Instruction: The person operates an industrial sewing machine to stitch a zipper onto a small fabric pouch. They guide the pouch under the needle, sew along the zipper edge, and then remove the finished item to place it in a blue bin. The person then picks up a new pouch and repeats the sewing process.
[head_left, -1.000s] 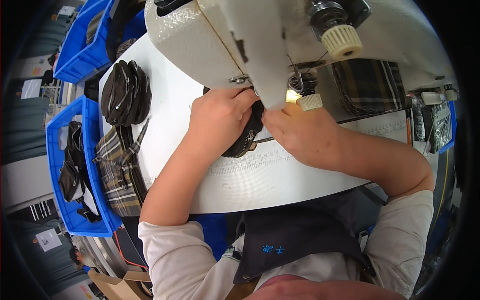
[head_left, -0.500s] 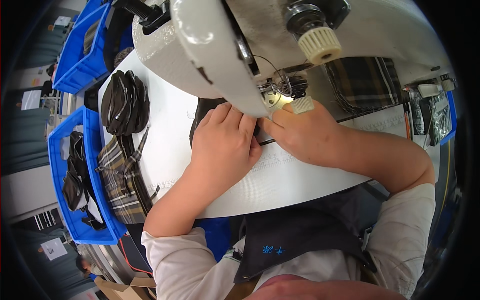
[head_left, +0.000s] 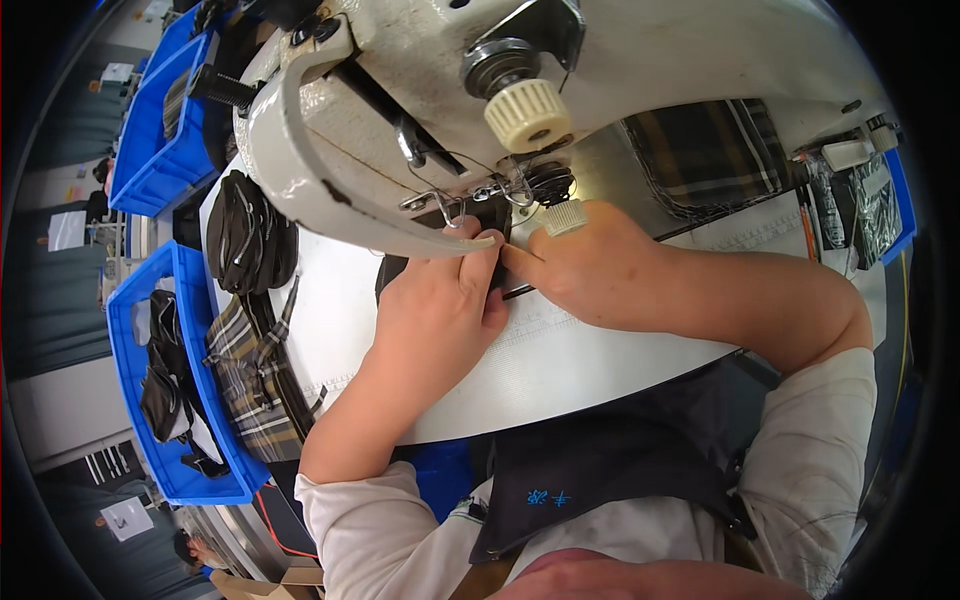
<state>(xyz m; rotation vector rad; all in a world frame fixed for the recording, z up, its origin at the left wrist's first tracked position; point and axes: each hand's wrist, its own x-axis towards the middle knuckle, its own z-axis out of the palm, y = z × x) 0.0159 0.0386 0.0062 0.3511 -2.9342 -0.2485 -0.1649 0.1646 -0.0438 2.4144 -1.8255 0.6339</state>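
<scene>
A white sewing machine (head_left: 330, 170) stands over the work, its needle area partly hidden by the machine head. Under it lies a piece of dark fabric (head_left: 392, 270), mostly covered by my hands. My left hand (head_left: 440, 295) grips the fabric, fingers bent together on top and thumb at the near side; the machine's curved guard hides some fingertips. Close beside it, my right hand (head_left: 590, 270) is closed with its index finger and thumb at the fabric's edge, just below a small cream knob (head_left: 563, 217). Its other fingers are curled under and hidden.
Folded plaid fabric (head_left: 710, 155) lies on the machine bed at the right. Dark zippered pieces (head_left: 252, 232) are stacked on the left of the white table (head_left: 560, 370), above plaid fabric (head_left: 255, 375). Blue bins (head_left: 250, 485) stand further left. Small tools and packets (head_left: 850, 200) sit far right.
The view has shifted, so more of the machine head and its thread guides shows. Both hands stay close together on the dark fabric, with little visible movement over the table.
</scene>
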